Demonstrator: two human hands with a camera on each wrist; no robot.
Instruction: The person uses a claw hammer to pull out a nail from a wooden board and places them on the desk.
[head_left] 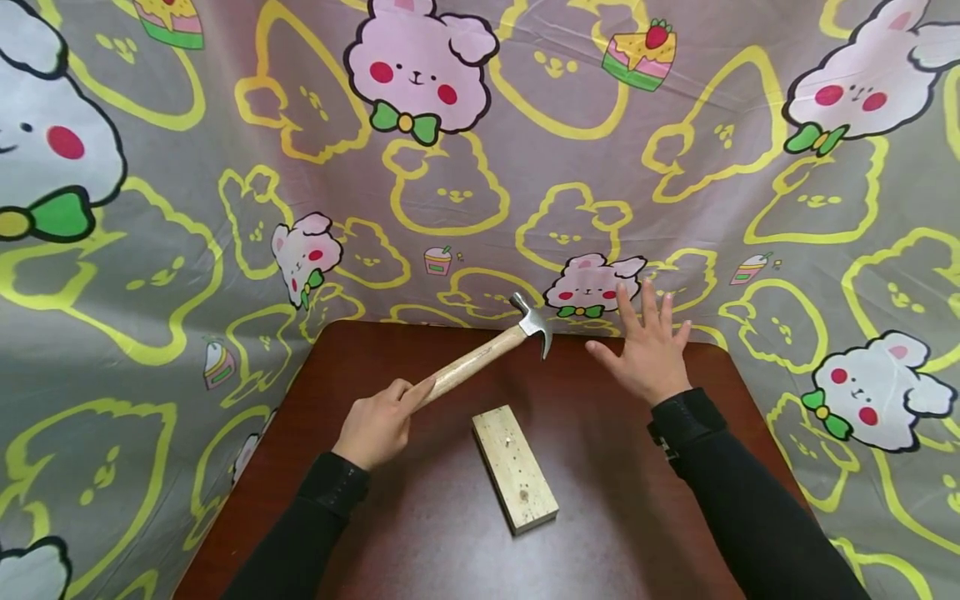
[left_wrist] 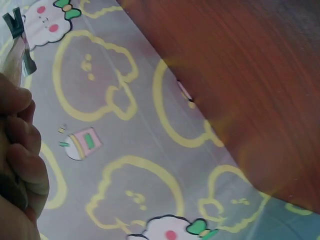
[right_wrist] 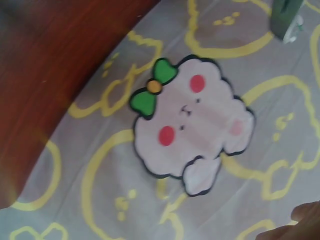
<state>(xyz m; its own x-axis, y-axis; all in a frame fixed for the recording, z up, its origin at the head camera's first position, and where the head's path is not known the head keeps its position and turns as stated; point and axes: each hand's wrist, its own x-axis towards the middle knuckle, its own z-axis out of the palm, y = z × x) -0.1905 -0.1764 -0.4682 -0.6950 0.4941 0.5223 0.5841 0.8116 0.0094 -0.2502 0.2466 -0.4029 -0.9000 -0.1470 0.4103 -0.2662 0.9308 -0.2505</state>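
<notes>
In the head view, the left hand (head_left: pixel 375 427), left of centre, grips a hammer (head_left: pixel 480 358) by its pale wooden handle. The handle slants up to the right, and the steel head (head_left: pixel 534 323) sits just above the middle of the frame, its curved claw pointing down. The left wrist view adds what the head view mostly hides: at the left edge, the fingers are curled round the handle one below another, with the steel head in the upper left corner.

The head view alone shows the whole right hand (head_left: pixel 648 354), right of centre, its fingers spread apart and holding nothing, near the hammer's claw but apart from it. The right wrist view has only a blurred part of that hand in its lower right corner; a grey-green piece (right_wrist: pixel 285 19) at the upper right cannot be made out for certain.

Only the head view shows the wooden block (head_left: pixel 514 468), lying flat and slantwise below the centre on the dark red table (head_left: pixel 420 500), with dark spots on its top; one small mark near its upper end is too small to identify. All three views show the cartoon-printed cloth (head_left: pixel 450 192); a rabbit face (right_wrist: pixel 200 117) fills the centre of the right wrist view.
</notes>
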